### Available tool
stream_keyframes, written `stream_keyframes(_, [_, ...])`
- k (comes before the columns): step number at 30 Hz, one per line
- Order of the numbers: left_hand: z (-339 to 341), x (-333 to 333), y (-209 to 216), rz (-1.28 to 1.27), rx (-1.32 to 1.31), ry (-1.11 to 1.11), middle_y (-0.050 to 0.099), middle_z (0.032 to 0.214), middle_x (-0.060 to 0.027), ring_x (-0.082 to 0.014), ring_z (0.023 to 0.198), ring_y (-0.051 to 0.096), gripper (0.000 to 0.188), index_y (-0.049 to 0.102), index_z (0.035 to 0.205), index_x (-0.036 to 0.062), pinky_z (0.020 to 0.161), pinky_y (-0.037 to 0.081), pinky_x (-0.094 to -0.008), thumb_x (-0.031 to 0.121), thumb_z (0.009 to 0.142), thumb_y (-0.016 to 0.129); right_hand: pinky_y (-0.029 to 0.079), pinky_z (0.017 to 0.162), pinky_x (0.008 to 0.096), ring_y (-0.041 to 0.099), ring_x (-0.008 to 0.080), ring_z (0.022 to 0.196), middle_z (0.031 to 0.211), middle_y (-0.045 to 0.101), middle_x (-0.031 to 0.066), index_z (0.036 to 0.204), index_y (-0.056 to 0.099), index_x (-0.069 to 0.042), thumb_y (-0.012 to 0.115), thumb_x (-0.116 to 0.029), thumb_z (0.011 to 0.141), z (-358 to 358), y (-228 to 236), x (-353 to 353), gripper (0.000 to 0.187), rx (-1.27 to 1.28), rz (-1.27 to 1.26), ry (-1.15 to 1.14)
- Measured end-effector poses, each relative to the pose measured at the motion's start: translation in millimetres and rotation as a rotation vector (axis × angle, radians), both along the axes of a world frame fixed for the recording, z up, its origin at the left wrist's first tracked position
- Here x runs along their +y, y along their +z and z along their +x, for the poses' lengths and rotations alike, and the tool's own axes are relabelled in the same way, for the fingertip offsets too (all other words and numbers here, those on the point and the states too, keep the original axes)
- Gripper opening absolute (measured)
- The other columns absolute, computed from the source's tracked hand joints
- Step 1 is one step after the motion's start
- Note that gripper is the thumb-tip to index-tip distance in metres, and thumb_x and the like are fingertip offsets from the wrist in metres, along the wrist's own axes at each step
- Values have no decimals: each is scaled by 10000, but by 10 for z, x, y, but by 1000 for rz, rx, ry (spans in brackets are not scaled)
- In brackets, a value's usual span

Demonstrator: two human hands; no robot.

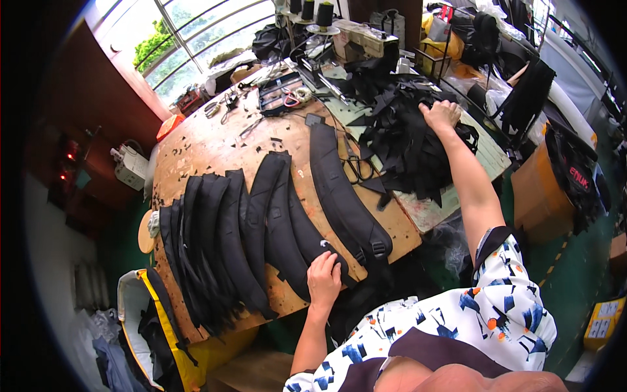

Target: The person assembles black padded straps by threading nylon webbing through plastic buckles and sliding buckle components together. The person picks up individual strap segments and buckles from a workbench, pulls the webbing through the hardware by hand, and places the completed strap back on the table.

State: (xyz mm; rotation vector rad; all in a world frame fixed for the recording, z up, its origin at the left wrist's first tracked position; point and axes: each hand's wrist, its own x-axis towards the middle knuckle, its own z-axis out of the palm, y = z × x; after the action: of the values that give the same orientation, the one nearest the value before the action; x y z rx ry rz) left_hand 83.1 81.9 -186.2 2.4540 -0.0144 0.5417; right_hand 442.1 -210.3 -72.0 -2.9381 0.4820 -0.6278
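My left hand [324, 279] rests on the lower end of a black padded shoulder strap [307, 222], its fingers laid over the fabric near a small white spot. Stretched out to the far right, my right hand [442, 115] reaches into a tangled heap of black fabric pieces [405, 140]. Its fingers are curled down on the heap and appear to grip a piece, though their tips are partly hidden. A separate padded strap [339, 189] with a buckle at its near end lies between my hands. Several more curved straps [225, 242] overlap in a row to the left.
Scissors [292, 98] and a tray of small tools [277, 91] lie at the back of the wooden table [196, 153]. Behind the heap stands a sewing machine [366, 40] with thread cones [324, 14]. A cardboard box [542, 189] stands right; a yellow-edged bag [157, 326] stands front left.
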Motion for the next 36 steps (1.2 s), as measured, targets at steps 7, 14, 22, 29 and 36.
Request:
stream_keyframes(7, [-7,-22,47,6,7,2,611,1073,-112,-281,1019,563,225,631,988,25,868,432,-371,99,776,631,389,879,418,501,252,1061,1043,617,56,918,655,-92,647,-273,741,83,-190,79,253,-89,8,104])
stream_keyframes(14, [65,-69,147,-99,-20,-45,616,1062,-126,-302,976,581,209,626,989,14,842,461,-373,78,791,614,427,514,235,551,146,528,766,608,70,911,541,-34,508,-30,780,-518,93,90,135,-208,1298,950])
stream_keyframes(22, [337,-177,881,-277,-291,-195,581,1147,-148,-318,1057,553,341,602,1070,13,905,433,-371,67,742,679,368,431,198,458,88,460,697,565,86,1003,544,32,475,-56,765,-1640,509,398,263,685,1745,1282])
stream_keyframes(29, [410,-181,1201,-422,-95,-433,619,1048,-126,-295,1083,539,476,575,1132,25,976,361,-389,110,691,735,478,528,242,571,137,561,736,596,95,940,562,60,456,-73,785,-2274,178,830,229,1038,1830,1215])
stream_keyframes(36, [472,-44,642,-1037,201,-310,612,973,-54,-124,908,585,320,533,1138,5,796,473,-257,67,839,629,474,543,226,560,111,554,747,594,64,926,556,0,422,-53,813,-2356,-79,1299,183,799,1931,998])
